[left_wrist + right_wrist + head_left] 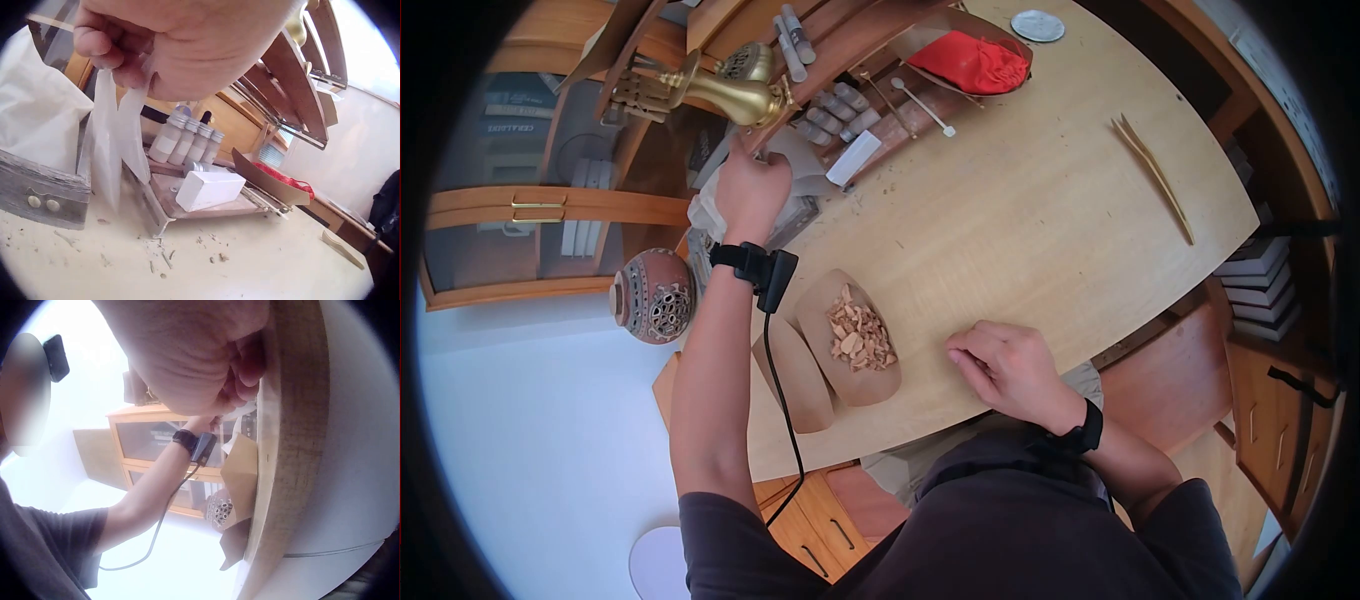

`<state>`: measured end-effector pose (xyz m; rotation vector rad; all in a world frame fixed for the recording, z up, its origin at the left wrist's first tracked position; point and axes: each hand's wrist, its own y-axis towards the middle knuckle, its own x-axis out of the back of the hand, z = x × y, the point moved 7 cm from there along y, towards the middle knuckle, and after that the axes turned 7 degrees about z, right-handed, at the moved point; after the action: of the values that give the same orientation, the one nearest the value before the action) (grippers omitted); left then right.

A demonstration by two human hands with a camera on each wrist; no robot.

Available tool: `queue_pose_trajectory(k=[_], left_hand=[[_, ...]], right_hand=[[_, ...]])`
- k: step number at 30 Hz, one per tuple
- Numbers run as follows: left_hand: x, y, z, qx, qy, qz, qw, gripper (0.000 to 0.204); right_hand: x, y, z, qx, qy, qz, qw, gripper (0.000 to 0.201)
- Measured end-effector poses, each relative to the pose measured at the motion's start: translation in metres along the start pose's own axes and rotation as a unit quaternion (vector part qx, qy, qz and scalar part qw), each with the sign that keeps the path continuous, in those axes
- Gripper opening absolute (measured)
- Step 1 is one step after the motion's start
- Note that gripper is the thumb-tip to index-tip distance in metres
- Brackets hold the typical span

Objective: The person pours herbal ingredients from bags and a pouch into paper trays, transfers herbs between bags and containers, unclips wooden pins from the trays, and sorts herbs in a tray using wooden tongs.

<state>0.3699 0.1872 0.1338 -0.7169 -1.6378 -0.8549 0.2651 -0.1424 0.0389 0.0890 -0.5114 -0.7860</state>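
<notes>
My left hand (752, 190) reaches to the table's far left; in the left wrist view, the fingers of that hand (194, 47) pinch a translucent white sheet or bag (107, 156) hanging in two folds. It hangs between a grey wooden box (44, 194) with white cloth (37, 103) and a small wooden rack (187, 211) bearing capped bottles (167, 140) and a white box (209, 189). My right hand (1015, 370) rests at the table's near edge, fingers loosely curled, holding nothing visible; the right wrist view shows this hand (181, 356) too.
Brown trays, one (810, 300) with wood chips (860, 335), another (785, 375) beside it, lie between my arms. A red pouch (970, 62), wooden tongs (1155, 180) and a silvery disc (1038, 26) are farther off. A brass vase (735, 98) stands beyond my left hand.
</notes>
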Motion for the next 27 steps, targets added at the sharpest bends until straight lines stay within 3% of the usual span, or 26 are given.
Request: queue_pose_trajectory(k=[7, 13, 16, 18, 21, 22, 23, 25, 27], left_hand=[[-0.009, 0.013, 0.016, 0.018, 0.030, 0.016, 0.999, 0.050], [-0.012, 0.012, 0.013, -0.026, 0.039, 0.009, 0.999, 0.048], [-0.016, 0.014, 0.014, -0.006, 0.022, 0.030, 0.999, 0.058], [-0.017, 0.009, 0.008, -0.036, 0.047, 0.027, 0.998, 0.068], [-0.014, 0.006, 0.008, -0.016, 0.015, 0.057, 0.998, 0.061], [-0.005, -0.001, 0.003, -0.063, -0.007, 0.023, 0.998, 0.064], [-0.002, -0.009, 0.007, -0.055, -0.006, 0.024, 0.998, 0.064], [0.024, -0.040, 0.001, -0.079, -0.042, -0.052, 0.995, 0.065], [0.033, -0.069, 0.022, -0.071, -0.066, -0.015, 0.995, 0.062]], right_hand=[[-0.001, 0.000, 0.000, 0.000, -0.003, -0.001, 1.000, 0.005], [-0.001, 0.000, 0.000, 0.003, -0.001, -0.003, 1.000, 0.005], [-0.001, 0.001, -0.001, 0.008, -0.004, 0.002, 1.000, 0.005], [-0.002, 0.000, -0.003, 0.006, -0.005, 0.000, 1.000, 0.005], [-0.004, -0.001, -0.003, 0.000, -0.001, -0.003, 1.000, 0.004], [-0.003, 0.000, -0.003, -0.004, 0.003, -0.008, 1.000, 0.003], [-0.004, 0.000, -0.002, -0.003, 0.005, -0.001, 1.000, 0.003], [-0.004, 0.000, -0.003, -0.012, 0.005, -0.009, 1.000, 0.002], [-0.005, 0.000, -0.002, -0.014, 0.003, -0.006, 1.000, 0.002]])
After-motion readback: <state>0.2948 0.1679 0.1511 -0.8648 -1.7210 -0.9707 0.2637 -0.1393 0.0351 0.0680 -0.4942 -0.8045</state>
